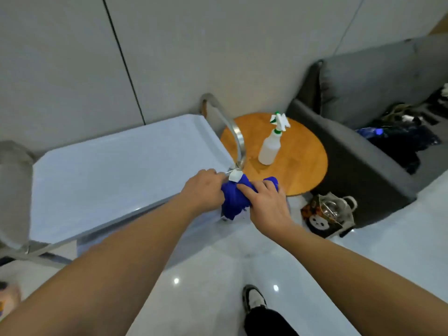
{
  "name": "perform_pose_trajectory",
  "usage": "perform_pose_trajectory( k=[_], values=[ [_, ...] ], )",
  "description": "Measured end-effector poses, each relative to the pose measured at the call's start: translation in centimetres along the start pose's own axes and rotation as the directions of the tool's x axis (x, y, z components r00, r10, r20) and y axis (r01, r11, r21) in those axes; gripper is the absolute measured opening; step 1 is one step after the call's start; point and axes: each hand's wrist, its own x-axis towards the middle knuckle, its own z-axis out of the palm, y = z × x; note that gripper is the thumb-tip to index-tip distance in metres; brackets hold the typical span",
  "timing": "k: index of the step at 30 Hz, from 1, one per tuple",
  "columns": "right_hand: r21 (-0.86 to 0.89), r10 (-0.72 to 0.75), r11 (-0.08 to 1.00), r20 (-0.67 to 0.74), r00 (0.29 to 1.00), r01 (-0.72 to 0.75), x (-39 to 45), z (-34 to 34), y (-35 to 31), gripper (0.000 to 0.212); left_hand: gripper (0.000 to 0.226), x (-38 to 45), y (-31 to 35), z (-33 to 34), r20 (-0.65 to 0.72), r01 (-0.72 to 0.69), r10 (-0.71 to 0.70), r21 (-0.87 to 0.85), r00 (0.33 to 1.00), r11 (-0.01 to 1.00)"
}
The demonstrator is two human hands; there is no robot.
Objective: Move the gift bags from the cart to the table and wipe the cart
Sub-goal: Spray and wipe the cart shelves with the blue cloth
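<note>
1. Hands at the cart's near right corner — the left hand [203, 187] grips one end of a bunched blue cloth [236, 197], the right hand [264, 202] curls over the other.
2. The cart [116, 175] top is bare.
3. A spray bottle [271, 144] stands upright on the round wooden desk [305, 161].
4. One gift bag [327, 214] sits on the floor beside the grey sofa [363, 151].

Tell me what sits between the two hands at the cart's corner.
In the head view, a bunched blue cloth with a white tag lies between the left hand and right hand; both hold it.
</note>
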Motion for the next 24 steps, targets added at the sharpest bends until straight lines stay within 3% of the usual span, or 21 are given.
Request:
perform_pose_trajectory(
  k=[5, 11, 18, 24],
  values=[
    [0.004, 0.228, 0.974, -0.028, 0.973, -0.228, -0.6, -4.1, 7.2, 0.061, 0.042, 5.7, 6.4, -2.8, 0.015, -0.159, 0.159, 0.056, 0.987, 0.986],
    [-0.002, 0.349, 0.936, 0.111, 0.93, -0.351, 2.7, -3.0, 17.2, 0.066, 0.047, 14.1, 10.9, -0.5, 0.052, -0.217, 0.213, 0.098, 0.976, 0.971],
    [0.008, 0.333, 0.939, 0.217, 0.917, -0.343, 13.1, 1.0, 28.2, 0.063, 0.047, 25.5, 12.2, 2.6, 0.207, -0.13, 0.097, 0.153, 0.974, 0.98],
    [0.037, 0.356, 0.926, 0.241, 0.903, -0.376, 21.8, 2.5, 33.7, 0.063, 0.045, 32.7, 12.4, 2.0, 0.239, -0.056, 0.021, 0.143, 0.971, 0.988]
  ],
)
